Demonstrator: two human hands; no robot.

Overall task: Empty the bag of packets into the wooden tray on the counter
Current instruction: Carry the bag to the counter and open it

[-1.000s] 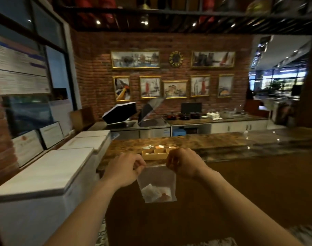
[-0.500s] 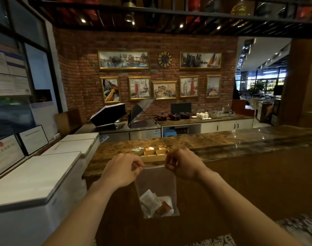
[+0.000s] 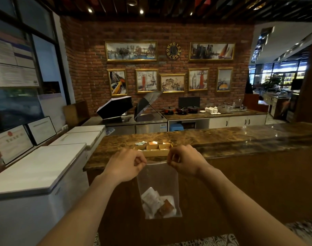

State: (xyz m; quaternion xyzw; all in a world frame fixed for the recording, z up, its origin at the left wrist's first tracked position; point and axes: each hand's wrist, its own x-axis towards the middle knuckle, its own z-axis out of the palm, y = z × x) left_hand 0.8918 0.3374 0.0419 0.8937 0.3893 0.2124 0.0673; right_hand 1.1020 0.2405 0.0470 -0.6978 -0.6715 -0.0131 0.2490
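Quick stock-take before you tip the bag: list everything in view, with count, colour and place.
bag: one, clear plastic, hanging upright in front of the counter
packets: several, white and brown, at the bag's bottom
wooden tray: one, light wood, compartmented, on the counter behind the hands
counter: one, brown marble, ahead
chest freezers: white, row at left
framed pictures: seven, gold frames, brick wall
clock: one, dark, brick wall
pots: three, dark, back counter
left hand: pinching the bag's top edge
right hand: pinching the bag's top edge

Single head-worn wide-angle view: faces forward, slightly down, across counter (image 3: 222, 139) toward brick wall (image 3: 91, 71); hands close in foreground.
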